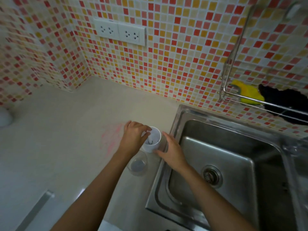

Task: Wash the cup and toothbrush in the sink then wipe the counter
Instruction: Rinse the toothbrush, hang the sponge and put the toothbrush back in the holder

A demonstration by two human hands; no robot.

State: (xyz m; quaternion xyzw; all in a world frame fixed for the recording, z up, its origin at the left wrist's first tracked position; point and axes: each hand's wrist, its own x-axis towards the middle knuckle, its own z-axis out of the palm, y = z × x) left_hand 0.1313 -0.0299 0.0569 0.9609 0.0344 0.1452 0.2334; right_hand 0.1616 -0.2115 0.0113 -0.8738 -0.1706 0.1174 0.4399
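L hand (pixel 133 136) grips cup (pixel 152 145) rim, R hand (pixel 171 151) flat beside — nr sink (pixel 177 124)

Single head view, close above, facing forward-down: beige stone counter (pixel 58 139) left, stainless steel sink (pixel 233 164) right.

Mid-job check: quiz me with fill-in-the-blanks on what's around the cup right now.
1. The white cup stands on the counter, just left of the steel ____.
2. The left hand grips the cup at its ____, while the right hand lies open beside it.
3. A smear coloured ____ marks the counter left of the cup.
4. In the wire rack, a ____ sponge lies beside a black cloth.
Missing: sink; rim; pink; yellow.
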